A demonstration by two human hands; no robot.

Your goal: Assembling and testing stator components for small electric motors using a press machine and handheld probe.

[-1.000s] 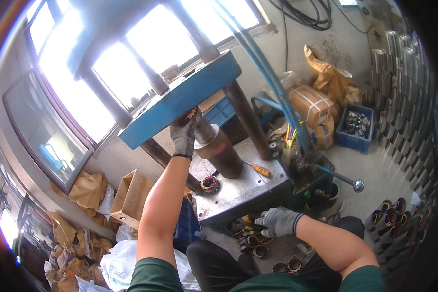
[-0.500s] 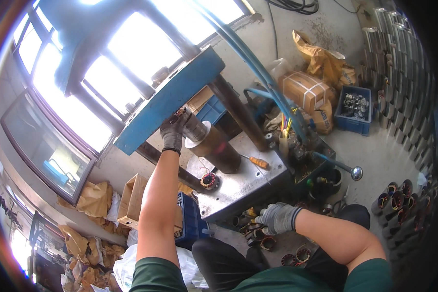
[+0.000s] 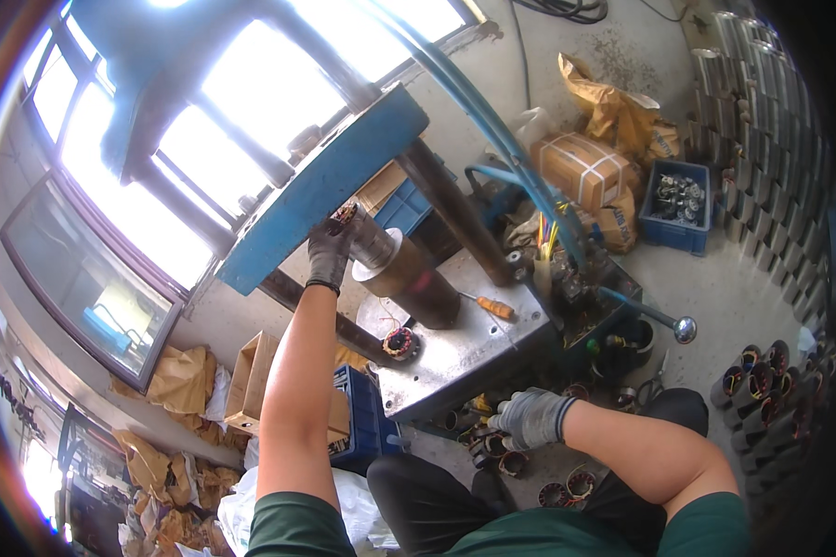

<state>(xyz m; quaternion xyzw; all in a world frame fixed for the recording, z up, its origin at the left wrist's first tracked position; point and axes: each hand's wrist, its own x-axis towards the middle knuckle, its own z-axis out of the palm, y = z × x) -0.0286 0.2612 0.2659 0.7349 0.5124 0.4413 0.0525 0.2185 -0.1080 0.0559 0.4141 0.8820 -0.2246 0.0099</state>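
My left hand (image 3: 328,252), in a grey work glove, reaches up under the thick blue press plate (image 3: 330,186). Its fingers curl at the upper end of a ribbed metal cylinder, by a stator (image 3: 346,213) with copper windings; the fingertips are partly in shadow. That ribbed cylinder (image 3: 373,245) rests tilted in view on a wider dark cylinder (image 3: 424,295), which stands on the steel press bed (image 3: 474,348). My right hand (image 3: 533,418), also gloved, hovers before the bed's near edge with fingers loosely bent and apart, holding nothing visible.
Another wound stator (image 3: 400,343) and an orange-handled screwdriver (image 3: 494,307) lie on the bed. A lever with a ball knob (image 3: 685,329) juts out at right. Several stators (image 3: 513,463) sit on the floor below. A blue crate of parts (image 3: 675,209) and stacked metal tubes (image 3: 762,139) stand at right.
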